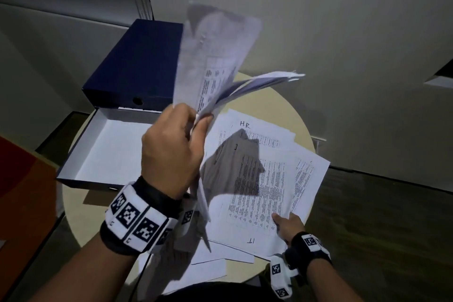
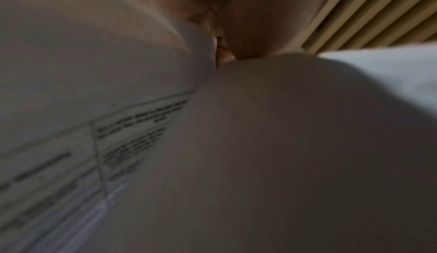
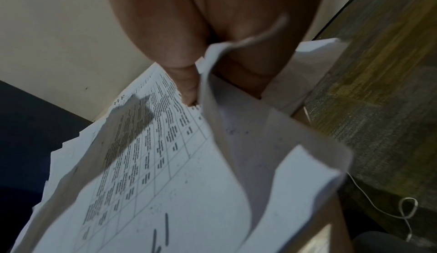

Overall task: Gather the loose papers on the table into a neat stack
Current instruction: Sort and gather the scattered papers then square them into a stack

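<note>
My left hand is raised over the table and grips a fanned bundle of printed papers by its lower edge. In the left wrist view these papers fill the picture below the left hand. More loose papers lie spread and askew on the round beige table, one marked "HR", another "IT". At their near right edge my right hand pinches the top sheets. The right wrist view shows its thumb on the printed sheet, with the fingers underneath.
A dark blue box with a white inside stands open on the left of the table, its lid tilted up behind it. A red-orange surface lies at the far left. Dark floor surrounds the table, a pale wall behind.
</note>
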A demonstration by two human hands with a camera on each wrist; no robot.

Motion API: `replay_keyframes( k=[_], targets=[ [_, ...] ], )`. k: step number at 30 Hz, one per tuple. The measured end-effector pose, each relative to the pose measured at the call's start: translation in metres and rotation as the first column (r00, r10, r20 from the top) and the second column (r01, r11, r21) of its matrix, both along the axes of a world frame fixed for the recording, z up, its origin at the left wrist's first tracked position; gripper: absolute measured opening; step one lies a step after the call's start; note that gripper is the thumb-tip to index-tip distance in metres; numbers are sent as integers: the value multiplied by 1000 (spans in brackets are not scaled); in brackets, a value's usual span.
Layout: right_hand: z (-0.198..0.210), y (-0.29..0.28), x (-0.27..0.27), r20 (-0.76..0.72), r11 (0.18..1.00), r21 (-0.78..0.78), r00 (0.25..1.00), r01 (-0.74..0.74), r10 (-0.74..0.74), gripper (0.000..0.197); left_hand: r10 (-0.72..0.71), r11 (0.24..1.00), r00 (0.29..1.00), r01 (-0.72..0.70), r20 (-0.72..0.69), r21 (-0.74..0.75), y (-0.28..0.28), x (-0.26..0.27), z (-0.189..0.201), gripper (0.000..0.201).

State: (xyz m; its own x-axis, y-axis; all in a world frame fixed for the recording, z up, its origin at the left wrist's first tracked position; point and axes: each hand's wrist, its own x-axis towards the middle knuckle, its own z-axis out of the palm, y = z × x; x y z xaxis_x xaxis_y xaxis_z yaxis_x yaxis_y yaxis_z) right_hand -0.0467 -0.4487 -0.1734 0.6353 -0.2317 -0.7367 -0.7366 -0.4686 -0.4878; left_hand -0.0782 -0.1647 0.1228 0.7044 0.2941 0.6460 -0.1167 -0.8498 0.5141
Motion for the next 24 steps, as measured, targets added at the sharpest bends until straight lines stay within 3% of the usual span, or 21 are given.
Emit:
replay_keyframes(
  k=[4,7,10,13,16,19,22,24],
  targets=[
    [9,2,-1,10,1000,11,1000,-23,23,76,-23,968,1000,27,21,-249,5,8,1,25],
    [9,-3,0,60,998,49,998,-33,30,50,-24,933,978,-52,-205,-356,2,21,-39,38],
    [14,-10,-2,116,993,105,992,-57,44,11,-53,935,850,-142,-524,-325,-3,26,-108,37],
    [14,-14,-7,144,973,222,985,60,-94,20,-115,941,661,-166,-741,-294,-9,19,-176,36],
    [18,-15,-15,160,969,227,978,96,-134,14,-240,897,504,-212,-830,-388,-9,9,-224,39],
    [27,-15,-22,195,955,282,969,94,-153,13,-414,772,365,-344,-834,-534,-3,4,-240,37],
    [31,-11,-21,215,946,318,967,64,-138,22,-450,745,299,-395,-842,-538,1,3,-246,37],
    [37,-10,-19,211,939,335,964,85,-162,25,-412,726,340,-437,-845,-530,2,3,-253,60]
  ],
)
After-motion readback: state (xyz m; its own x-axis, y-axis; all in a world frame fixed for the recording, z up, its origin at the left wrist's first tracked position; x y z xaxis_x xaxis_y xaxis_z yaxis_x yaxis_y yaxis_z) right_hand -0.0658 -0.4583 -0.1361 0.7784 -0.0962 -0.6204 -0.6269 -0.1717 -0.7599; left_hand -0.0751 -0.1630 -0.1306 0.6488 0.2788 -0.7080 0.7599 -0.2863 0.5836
